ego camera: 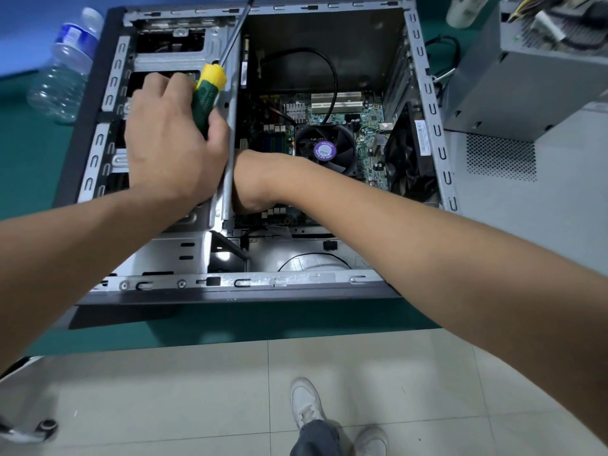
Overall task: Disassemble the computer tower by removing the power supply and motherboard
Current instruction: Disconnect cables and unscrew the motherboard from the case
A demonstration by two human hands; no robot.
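The open computer tower (431, 103) lies on its side on a green table. Inside it sits the green motherboard (368, 126) with a black CPU fan (325, 149). My left hand (171, 139) grips a green and yellow screwdriver (210, 90) over the drive cage (171, 60), its shaft pointing up and away. My right hand (250, 182) reaches down into the case behind a grey metal bar (230, 153); its fingers are hidden. The grey power supply (526, 77) stands outside the case at the upper right, with its cables on top.
A plastic water bottle (65, 67) lies left of the case. A grey perforated side panel (526, 179) lies to the right under the power supply. The table's front edge (263, 327) runs below the case, with tiled floor and my shoes (306, 403) beneath.
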